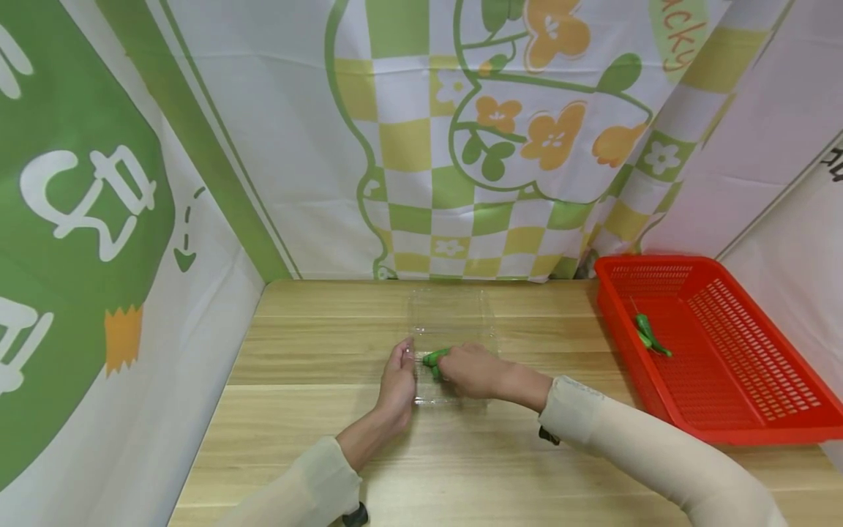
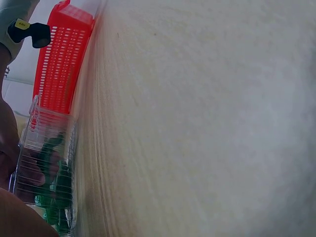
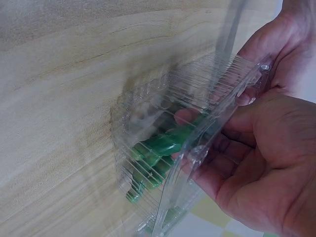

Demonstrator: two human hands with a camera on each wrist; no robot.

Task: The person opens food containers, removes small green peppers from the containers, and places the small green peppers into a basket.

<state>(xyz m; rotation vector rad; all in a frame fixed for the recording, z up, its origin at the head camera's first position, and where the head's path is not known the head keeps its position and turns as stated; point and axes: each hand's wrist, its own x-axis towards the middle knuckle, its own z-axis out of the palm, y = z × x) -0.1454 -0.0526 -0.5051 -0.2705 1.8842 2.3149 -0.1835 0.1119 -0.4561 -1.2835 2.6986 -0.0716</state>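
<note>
A clear plastic clamshell box (image 1: 454, 395) lies on the table with its lid (image 1: 451, 307) folded back toward the wall. My left hand (image 1: 397, 384) grips the box's left side wall, thumb at the rim. Inside the box are green chili peppers (image 3: 165, 143), seen through the ribbed plastic. My right hand (image 1: 470, 371) reaches over the right side into the box, its fingertips pinching a green chili pepper (image 1: 435, 357). Box plastic and fingers partly hide the peppers, so how many lie there is unclear.
A red perforated basket (image 1: 698, 380) stands at the table's right, with a few green chili peppers (image 1: 648, 337) in its left part. The wooden table (image 1: 316, 351) meets a printed cloth wall (image 1: 421, 161) at the back and another cloth at the left.
</note>
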